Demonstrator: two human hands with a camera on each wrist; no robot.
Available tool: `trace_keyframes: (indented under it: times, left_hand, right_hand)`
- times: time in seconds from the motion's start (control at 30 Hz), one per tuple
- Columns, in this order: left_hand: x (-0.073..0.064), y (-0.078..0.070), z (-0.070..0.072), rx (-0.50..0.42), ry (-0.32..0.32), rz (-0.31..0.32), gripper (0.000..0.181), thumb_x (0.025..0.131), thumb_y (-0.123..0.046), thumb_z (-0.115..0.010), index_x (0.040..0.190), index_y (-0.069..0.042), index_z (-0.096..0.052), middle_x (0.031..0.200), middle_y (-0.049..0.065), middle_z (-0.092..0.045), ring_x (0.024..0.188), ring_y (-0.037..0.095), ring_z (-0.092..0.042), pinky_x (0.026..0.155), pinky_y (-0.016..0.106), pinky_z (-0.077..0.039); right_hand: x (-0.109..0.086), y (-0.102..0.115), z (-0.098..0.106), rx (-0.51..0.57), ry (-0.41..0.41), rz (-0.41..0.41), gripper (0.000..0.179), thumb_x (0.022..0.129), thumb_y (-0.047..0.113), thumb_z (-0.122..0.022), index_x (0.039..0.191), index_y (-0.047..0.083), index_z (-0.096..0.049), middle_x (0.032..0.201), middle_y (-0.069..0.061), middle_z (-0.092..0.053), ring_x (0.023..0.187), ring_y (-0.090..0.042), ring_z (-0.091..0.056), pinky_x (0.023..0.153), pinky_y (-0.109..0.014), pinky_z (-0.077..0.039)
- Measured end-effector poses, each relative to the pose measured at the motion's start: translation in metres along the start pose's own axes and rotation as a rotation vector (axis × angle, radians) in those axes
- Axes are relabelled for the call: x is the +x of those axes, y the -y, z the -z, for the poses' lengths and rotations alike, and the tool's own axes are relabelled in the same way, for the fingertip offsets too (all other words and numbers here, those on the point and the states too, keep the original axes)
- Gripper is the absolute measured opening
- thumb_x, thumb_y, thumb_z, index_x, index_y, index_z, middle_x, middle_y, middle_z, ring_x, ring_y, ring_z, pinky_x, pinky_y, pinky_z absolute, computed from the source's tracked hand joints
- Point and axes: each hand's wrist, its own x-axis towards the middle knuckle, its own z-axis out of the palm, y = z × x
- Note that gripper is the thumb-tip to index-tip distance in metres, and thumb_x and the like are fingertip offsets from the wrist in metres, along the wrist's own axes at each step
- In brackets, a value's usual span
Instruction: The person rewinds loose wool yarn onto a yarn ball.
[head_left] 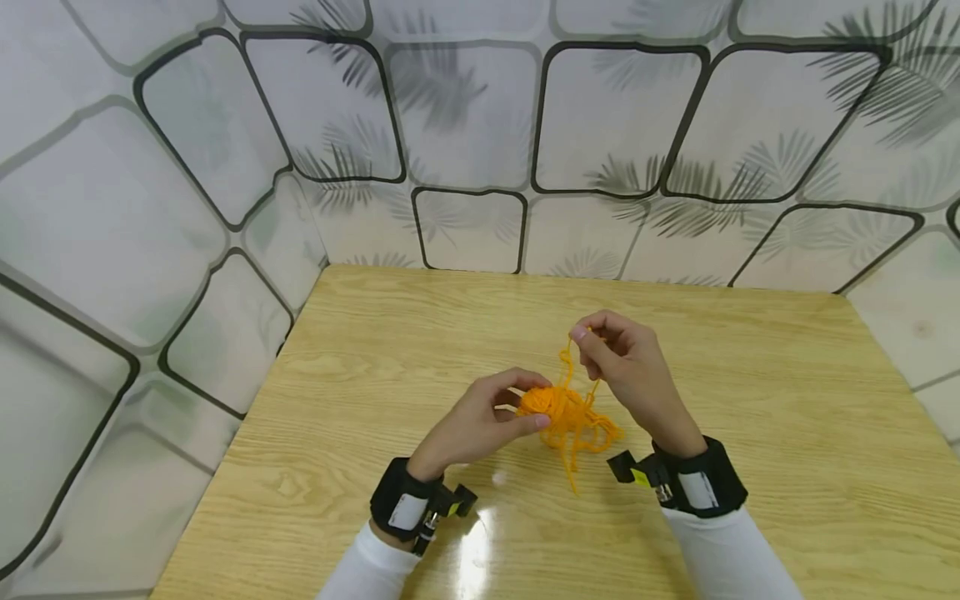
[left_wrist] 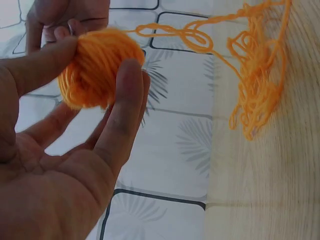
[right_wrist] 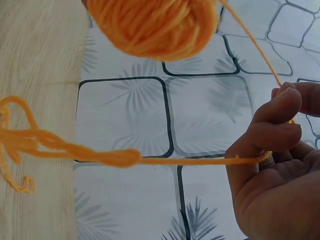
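Observation:
An orange ball of yarn (left_wrist: 100, 67) is held between the thumb and fingers of my left hand (head_left: 483, 414), raised off the table in the left wrist view. My right hand (head_left: 626, 371) is up and to the right of the ball, pinching a strand of yarn (right_wrist: 255, 42) that runs from the ball to its fingers. From that hand the strand goes on, drawn straight, to a looped part. A loose tangle of yarn (left_wrist: 257, 85) lies on the table below the ball, with a tail trailing toward the front.
The light wood table (head_left: 360, 358) reaches back to a wall covering (head_left: 468, 117) with dark outlines and leaf prints. Each wrist wears a black band with a small camera; the left band (head_left: 405, 500) is near the table's front.

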Motion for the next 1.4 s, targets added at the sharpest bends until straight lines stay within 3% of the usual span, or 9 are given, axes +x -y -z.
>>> trace_keyframes:
  times: [0.2, 0.37, 0.47, 0.63, 0.77, 1.03, 1.23, 1.4]
  left_hand:
    - [-0.003, -0.005, 0.001, -0.152, 0.061, -0.111, 0.035, 0.095, -0.002, -0.071, 0.129, -0.003, -0.061, 0.124, 0.011, -0.062, 0.106, 0.021, -0.064, 0.089, 0.041, -0.059]
    - [-0.005, -0.006, 0.004, -0.305, 0.055, -0.184, 0.038, 0.095, -0.004, -0.071, 0.129, 0.006, -0.057, 0.123, 0.014, -0.061, 0.107, 0.022, -0.063, 0.087, 0.036, -0.059]
    - [-0.006, -0.006, 0.005, -0.366, 0.02, -0.205, 0.044, 0.095, -0.01, -0.073, 0.13, 0.009, -0.054, 0.124, 0.013, -0.061, 0.109, 0.023, -0.062, 0.087, 0.031, -0.058]
    - [-0.006, -0.006, 0.006, -0.413, -0.094, -0.181, 0.051, 0.095, -0.02, -0.075, 0.132, 0.007, -0.052, 0.128, 0.013, -0.06, 0.115, 0.025, -0.061, 0.093, 0.032, -0.056]
    - [-0.006, -0.009, 0.006, -0.425, -0.202, -0.138, 0.045, 0.097, -0.012, -0.071, 0.133, 0.005, -0.051, 0.13, 0.016, -0.057, 0.116, 0.027, -0.06, 0.096, 0.034, -0.054]
    - [0.001, -0.009, 0.005, -0.456, -0.426, -0.109, 0.035, 0.098, 0.003, -0.062, 0.132, 0.004, -0.051, 0.127, 0.018, -0.056, 0.111, 0.028, -0.063, 0.097, 0.04, -0.055]
    - [0.004, -0.007, 0.005, -0.508, -0.591, -0.055, 0.035, 0.098, 0.002, -0.064, 0.13, 0.003, -0.052, 0.126, 0.019, -0.057, 0.107, 0.025, -0.065, 0.095, 0.037, -0.056]
    - [0.006, -0.005, 0.006, -0.517, -0.689, -0.056, 0.035, 0.097, 0.001, -0.066, 0.128, 0.004, -0.051, 0.124, 0.021, -0.055, 0.106, 0.028, -0.065, 0.094, 0.038, -0.056]
  right_hand:
    - [0.007, -0.017, -0.004, 0.072, 0.0, -0.056, 0.023, 0.106, 0.013, -0.057, 0.104, -0.009, -0.061, 0.071, -0.008, -0.053, 0.058, -0.019, -0.046, 0.051, -0.025, -0.041]
    - [0.007, -0.032, -0.01, 0.072, 0.046, -0.14, 0.021, 0.106, 0.014, -0.057, 0.104, -0.006, -0.061, 0.072, -0.008, -0.052, 0.059, -0.016, -0.047, 0.052, -0.023, -0.042]
    - [0.006, -0.04, -0.014, 0.062, 0.072, -0.171, 0.022, 0.106, 0.015, -0.057, 0.106, -0.006, -0.062, 0.073, -0.01, -0.051, 0.059, -0.016, -0.046, 0.053, -0.023, -0.041]
    - [0.001, -0.047, -0.021, 0.064, 0.114, -0.207, 0.021, 0.107, 0.014, -0.054, 0.109, -0.005, -0.062, 0.073, -0.01, -0.051, 0.06, -0.016, -0.046, 0.052, -0.024, -0.041]
    - [-0.004, -0.051, -0.025, 0.042, 0.15, -0.222, 0.018, 0.107, 0.01, -0.053, 0.109, -0.005, -0.062, 0.076, -0.011, -0.054, 0.061, -0.018, -0.048, 0.053, -0.026, -0.045]
    - [-0.014, -0.051, -0.037, -0.049, 0.213, -0.125, 0.015, 0.105, 0.012, -0.058, 0.099, 0.0, -0.064, 0.071, -0.013, -0.055, 0.056, -0.026, -0.049, 0.048, -0.023, -0.041]
    - [-0.023, -0.046, -0.043, -0.136, 0.217, -0.089, 0.019, 0.106, 0.022, -0.058, 0.095, 0.007, -0.064, 0.072, -0.006, -0.057, 0.055, -0.015, -0.049, 0.047, -0.024, -0.042]
    - [-0.03, -0.041, -0.046, -0.169, 0.236, -0.054, 0.017, 0.106, 0.025, -0.058, 0.095, 0.013, -0.065, 0.069, -0.004, -0.057, 0.052, -0.011, -0.045, 0.045, -0.023, -0.038]
